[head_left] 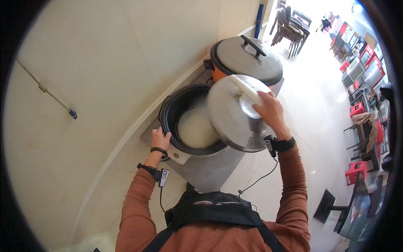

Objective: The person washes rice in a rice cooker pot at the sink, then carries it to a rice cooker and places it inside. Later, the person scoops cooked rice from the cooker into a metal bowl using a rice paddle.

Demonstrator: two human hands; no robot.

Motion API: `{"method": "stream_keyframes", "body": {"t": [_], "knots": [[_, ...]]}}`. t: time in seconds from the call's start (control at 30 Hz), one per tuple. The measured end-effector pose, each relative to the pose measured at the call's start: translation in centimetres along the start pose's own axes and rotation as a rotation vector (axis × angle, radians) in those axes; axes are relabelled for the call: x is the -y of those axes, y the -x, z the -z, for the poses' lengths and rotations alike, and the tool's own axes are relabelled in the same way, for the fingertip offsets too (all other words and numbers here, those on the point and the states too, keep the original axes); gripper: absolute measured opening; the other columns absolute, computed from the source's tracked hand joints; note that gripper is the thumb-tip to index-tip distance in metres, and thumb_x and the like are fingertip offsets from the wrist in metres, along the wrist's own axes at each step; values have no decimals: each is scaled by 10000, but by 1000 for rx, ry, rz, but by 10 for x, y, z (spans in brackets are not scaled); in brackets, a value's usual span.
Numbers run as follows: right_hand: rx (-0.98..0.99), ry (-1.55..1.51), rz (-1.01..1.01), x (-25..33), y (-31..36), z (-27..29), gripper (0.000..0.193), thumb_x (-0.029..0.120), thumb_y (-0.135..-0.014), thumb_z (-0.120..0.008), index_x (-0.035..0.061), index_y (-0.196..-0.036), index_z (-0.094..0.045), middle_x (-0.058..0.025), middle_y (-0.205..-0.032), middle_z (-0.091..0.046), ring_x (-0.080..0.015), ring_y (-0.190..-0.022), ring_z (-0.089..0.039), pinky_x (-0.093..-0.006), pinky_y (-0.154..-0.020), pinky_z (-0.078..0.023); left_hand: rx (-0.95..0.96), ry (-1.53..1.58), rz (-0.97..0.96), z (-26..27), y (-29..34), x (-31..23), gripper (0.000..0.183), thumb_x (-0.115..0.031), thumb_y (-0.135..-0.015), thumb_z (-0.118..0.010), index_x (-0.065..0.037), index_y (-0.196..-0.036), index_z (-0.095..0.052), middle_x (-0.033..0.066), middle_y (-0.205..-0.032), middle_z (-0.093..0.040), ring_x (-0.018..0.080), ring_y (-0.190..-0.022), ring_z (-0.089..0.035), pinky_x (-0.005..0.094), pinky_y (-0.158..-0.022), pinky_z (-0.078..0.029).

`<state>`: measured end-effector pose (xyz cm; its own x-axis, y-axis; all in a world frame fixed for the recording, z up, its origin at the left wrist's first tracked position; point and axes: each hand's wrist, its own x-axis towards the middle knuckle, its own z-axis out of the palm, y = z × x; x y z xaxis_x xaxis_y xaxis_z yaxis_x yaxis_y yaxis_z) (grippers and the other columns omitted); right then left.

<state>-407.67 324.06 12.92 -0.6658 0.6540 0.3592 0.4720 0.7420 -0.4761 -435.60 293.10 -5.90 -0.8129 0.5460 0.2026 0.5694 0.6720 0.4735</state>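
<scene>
In front of me is a large rice cooker [166,113] with a dark inner pot, standing uncovered. White rice [195,128] lies in the bottom of it. My right hand [270,110] is closed around the pale bar handle of a round silver lid [228,111]. The lid is tilted and held over the right side of the pot, covering part of the opening. At the near left of the cooker, my left hand [160,139] grips the rim, fingers over the edge.
A second, orange rice cooker [218,74] stands just behind, its silver lid [241,56] on. Both rest on a low grey stand [205,170] beside the cream wall [105,75]. Stacked chairs [289,29] are far off; red stools [356,172] and a monitor [325,206] are at right.
</scene>
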Motion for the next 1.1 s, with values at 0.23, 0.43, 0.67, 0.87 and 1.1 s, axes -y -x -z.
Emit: {"method": "stream_keyframes", "body": {"t": [0.23, 0.43, 0.67, 0.87, 1.1], "knots": [[155, -36, 170, 94, -29, -118, 421, 141, -714, -701, 81, -1121, -613, -153, -978, -556, -328, -921, -570, -410, -805, -466, 345, 555, 210, -2, -5, 33, 484, -187, -892, -569, -25, -1327, -432, 127, -1026, -615, 216, -823, -616, 327, -661, -494], [185, 12, 147, 105, -14, -173, 411, 93, -703, -670, 75, -1106, -597, -158, -990, -553, -345, -974, -549, -418, -813, -471, 428, 803, 313, 24, 3, 41, 446, -188, -902, -582, -20, -1300, -471, 83, -958, -617, 132, -750, -605, 263, -490, -479], [53, 61, 127, 92, -6, -194, 331, 97, -729, -670, 62, -1044, -573, -169, -974, -538, -341, -933, -553, -430, -793, -472, 377, 699, 85, 9, -1, 47, 519, -217, -869, -649, 4, -1298, -460, 161, -1157, -602, 252, -1038, -587, 374, -912, -461], [140, 27, 77, 94, -5, -190, 514, 221, -716, -737, 67, -1167, -542, -173, -1055, -553, -354, -991, -556, -442, -850, -466, 450, 702, 167, 5, -28, 62, 486, -124, -861, -631, 12, -1295, -459, 177, -1253, -493, 269, -1090, -548, 375, -920, -463], [-13, -101, 17, 69, 80, -111, 439, 173, -756, -706, 38, -1153, -574, -182, -1160, -534, -362, -1067, -538, -427, -911, -439, 256, 703, -61, 22, -53, 54, 454, -47, -838, -614, -20, -1273, -484, 136, -1223, -502, 243, -1058, -535, 363, -886, -467]]}}
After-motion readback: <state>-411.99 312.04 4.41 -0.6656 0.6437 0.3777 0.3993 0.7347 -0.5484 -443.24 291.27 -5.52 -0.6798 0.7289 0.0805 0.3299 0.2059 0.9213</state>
